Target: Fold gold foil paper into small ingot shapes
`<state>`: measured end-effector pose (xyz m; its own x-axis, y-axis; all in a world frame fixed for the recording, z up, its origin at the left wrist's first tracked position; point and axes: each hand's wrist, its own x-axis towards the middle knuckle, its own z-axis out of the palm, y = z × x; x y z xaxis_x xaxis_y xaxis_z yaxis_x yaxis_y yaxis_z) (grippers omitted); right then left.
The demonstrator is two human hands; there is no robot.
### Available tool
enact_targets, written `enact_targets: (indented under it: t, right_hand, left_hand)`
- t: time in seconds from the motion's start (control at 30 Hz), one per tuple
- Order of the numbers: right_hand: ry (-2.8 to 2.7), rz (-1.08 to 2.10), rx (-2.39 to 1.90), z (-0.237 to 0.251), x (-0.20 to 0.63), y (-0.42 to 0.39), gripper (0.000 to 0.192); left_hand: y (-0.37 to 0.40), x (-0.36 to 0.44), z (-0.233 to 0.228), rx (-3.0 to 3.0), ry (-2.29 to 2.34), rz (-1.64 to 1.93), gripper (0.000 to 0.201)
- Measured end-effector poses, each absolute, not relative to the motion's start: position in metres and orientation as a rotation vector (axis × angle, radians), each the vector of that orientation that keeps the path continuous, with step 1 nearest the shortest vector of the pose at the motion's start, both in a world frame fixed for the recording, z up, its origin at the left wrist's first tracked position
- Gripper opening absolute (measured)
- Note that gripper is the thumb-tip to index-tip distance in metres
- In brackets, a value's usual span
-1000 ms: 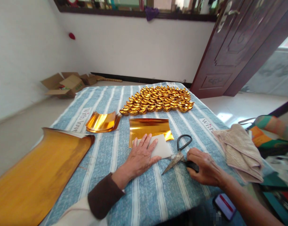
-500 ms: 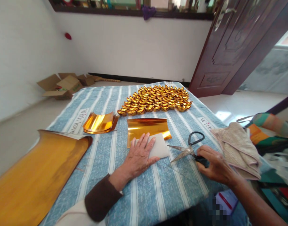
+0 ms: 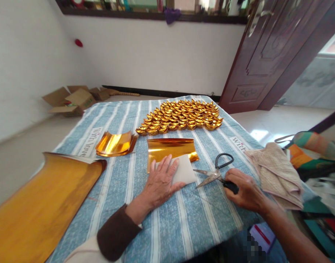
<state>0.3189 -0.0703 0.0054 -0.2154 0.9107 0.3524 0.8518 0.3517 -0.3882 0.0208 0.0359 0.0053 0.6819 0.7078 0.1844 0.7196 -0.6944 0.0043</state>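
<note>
Well, the gold sheet (image 3: 171, 147) lies about the middle of the table (image 3: 112, 117), with a white piece (image 3: 186, 171) over its near part; whether that is a fold or separate paper I can't tell. My left hand (image 3: 160, 182) rests flat on it, fingers a little spread, thumb along its near edge. My right hand (image 3: 244, 190) is curled round the lower handle of the scissors (image 3: 215, 175). Their blades stand parted, tips just beside the white piece's right edge, and the upper loop is free of my fingers. Left of the sheet sits a pile of small curved gold sheets (image 3: 115, 143). Rows of gold paper boats (image 3: 181, 117) fill the part near the table's far right corner. A big gold sheet (image 3: 44, 204) covers the left edge by the near corner, and a folded beige towel (image 3: 277, 175) lies on the right edge.
</note>
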Motion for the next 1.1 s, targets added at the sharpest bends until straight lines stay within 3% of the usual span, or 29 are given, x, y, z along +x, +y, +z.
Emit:
enact_targets:
  t: [0.57, 0.9, 1.1]
  right_hand:
    - [-2.190, 0.153, -1.430, 0.017, 0.302, -0.072, 0.013]
    - [-2.237, 0.163, -1.408, 0.011, 0.291, -0.065, 0.016]
    - [-2.228, 0.180, -1.414, 0.011, 0.291, -0.069, 0.014]
  left_hand:
    - [0.038, 0.020, 0.007, -2.840, -1.202, -0.341, 0.078]
    - [0.037, 0.023, 0.005, -2.814, -1.206, -0.233, 0.073]
    - [0.039, 0.021, 0.007, -2.864, -1.205, -0.341, 0.070]
